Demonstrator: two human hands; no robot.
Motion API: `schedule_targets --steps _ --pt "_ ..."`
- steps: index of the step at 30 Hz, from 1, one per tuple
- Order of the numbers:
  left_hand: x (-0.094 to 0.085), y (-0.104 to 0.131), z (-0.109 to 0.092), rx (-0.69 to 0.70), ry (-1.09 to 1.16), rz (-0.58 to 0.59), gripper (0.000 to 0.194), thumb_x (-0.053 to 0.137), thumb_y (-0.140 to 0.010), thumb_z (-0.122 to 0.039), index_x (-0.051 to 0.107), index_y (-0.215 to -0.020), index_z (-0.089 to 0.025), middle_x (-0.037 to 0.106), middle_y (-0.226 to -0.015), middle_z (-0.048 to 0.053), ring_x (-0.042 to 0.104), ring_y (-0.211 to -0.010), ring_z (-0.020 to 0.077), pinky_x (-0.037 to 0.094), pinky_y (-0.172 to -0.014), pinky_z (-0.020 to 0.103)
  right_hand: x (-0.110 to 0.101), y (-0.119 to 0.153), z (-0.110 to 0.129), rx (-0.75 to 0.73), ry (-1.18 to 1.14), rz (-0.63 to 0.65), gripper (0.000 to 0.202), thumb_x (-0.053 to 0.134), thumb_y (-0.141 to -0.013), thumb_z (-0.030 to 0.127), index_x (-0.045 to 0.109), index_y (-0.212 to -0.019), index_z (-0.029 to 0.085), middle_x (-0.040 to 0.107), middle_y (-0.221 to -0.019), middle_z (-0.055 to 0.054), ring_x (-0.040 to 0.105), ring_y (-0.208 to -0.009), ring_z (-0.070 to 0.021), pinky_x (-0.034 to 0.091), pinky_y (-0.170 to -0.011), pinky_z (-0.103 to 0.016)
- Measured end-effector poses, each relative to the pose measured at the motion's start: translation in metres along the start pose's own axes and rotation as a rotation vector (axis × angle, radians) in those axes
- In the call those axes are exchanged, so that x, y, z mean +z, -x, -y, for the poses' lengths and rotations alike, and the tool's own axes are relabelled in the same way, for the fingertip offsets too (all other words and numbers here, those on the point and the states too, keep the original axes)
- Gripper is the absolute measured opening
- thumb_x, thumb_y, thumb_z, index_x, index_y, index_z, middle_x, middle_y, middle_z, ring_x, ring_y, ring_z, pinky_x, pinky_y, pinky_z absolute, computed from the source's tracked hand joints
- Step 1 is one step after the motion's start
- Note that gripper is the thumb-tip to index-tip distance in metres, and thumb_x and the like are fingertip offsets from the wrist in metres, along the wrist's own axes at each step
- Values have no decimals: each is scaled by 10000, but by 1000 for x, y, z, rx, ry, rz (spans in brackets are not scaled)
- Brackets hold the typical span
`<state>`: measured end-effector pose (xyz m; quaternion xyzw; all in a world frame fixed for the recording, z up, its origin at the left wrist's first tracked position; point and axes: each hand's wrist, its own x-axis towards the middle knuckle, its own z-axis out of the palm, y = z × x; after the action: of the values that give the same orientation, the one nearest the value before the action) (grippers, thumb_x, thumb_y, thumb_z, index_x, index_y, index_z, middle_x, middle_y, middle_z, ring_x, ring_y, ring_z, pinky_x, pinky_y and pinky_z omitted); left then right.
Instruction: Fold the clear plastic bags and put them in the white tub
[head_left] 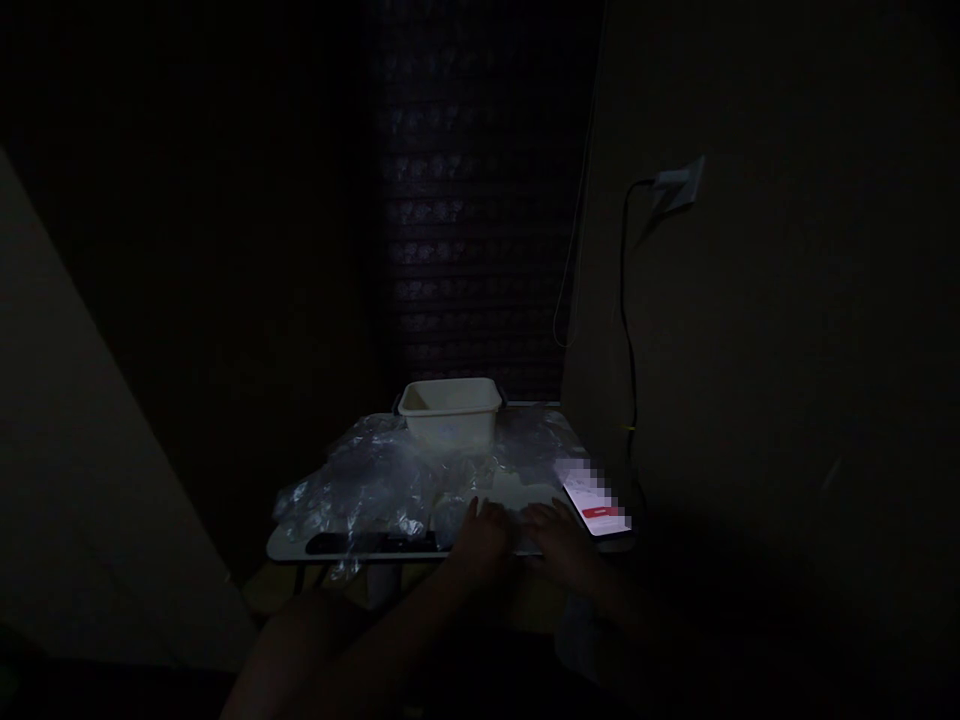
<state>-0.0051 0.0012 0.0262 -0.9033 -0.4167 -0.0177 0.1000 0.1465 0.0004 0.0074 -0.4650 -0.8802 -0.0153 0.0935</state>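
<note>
Head view, dimly lit: the left hand (484, 532) and right hand (553, 530) rest side by side at the near edge of the bench (286, 545). Crumpled clear plastic (371, 475) spreads from there leftward and around 1 white tub (450, 428). A lit phone (596, 505) lies beside the right hand. Whether the fingers (556, 508) grip plastic, I cannot tell.

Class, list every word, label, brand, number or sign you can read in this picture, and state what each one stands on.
No text can be read here.
Smartphone screen: partly pixelated; any writing is too blurred to read.
Red bar on that screen: small pale marks, too small to read.
Clear plastic sheeting: no lettering can be made out in the dim light.
White tub: none can be made out.
</note>
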Motion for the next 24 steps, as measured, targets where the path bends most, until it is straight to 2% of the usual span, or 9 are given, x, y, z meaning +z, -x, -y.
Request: schedule_targets --steps 3,6,9,12,15,18,21,24 --pt "-1 -2 -1 12 -14 -5 231 381 -689 -282 499 -826 -138 517 -848 90 440 -823 199 288 -756 378 -6 0 3 12 9 -14 350 458 -611 284 461 -954 212 474 -997 -33 360 -949 -178 108 -868 -351" --pt "0 -2 -3 61 -6 15 213 392 -680 -282 513 -767 -130 529 -777 83 471 -735 192 348 -657 329 -7 1 5 2 30 -18 310 465 -603 276 483 -901 192 508 -910 -29 391 -889 -170 141 -851 -334" --pt "1 -1 -4 101 9 10 240 398 -680 -305 495 -817 -133 522 -803 80 479 -723 187 358 -630 313 -5 2 7 -13 65 -43 258 461 -602 259 497 -844 177 515 -863 -34 403 -849 -171 165 -833 -330" --pt "0 0 -6 98 -17 38 187 380 -697 -214 487 -822 -127 522 -810 81 487 -728 179 357 -634 309 -4 2 8 -20 94 -55 207 443 -611 235 508 -797 172 517 -834 -38 408 -824 -172 182 -815 -329" --pt "-1 -2 -7 106 -24 55 166 372 -692 -157 501 -791 -125 541 -779 81 499 -705 177 362 -614 307 -6 1 8 -41 96 -57 179 425 -622 223 516 -769 176 522 -813 -37 413 -810 -168 187 -807 -329" --pt "-3 -2 -6 111 -16 32 159 392 -679 -189 530 -720 -124 561 -730 86 511 -675 187 363 -602 311 -8 0 6 -53 80 -71 160 409 -634 222 526 -734 178 534 -769 -32 420 -795 -163 199 -799 -328" --pt "-4 -3 -2 31 28 -7 176 390 -668 -208 544 -678 -122 573 -697 88 522 -644 190 369 -583 300 -10 -3 2 -20 23 -92 148 415 -618 198 535 -701 176 544 -733 -29 435 -775 -160 229 -777 -332" --pt "-7 -7 8 -116 182 -69 206 358 -676 -215 546 -694 -131 579 -694 73 528 -638 174 378 -552 264 -12 -10 -4 89 -190 -104 148 409 -613 196 545 -667 172 557 -695 -25 471 -711 -150 313 -694 -303"
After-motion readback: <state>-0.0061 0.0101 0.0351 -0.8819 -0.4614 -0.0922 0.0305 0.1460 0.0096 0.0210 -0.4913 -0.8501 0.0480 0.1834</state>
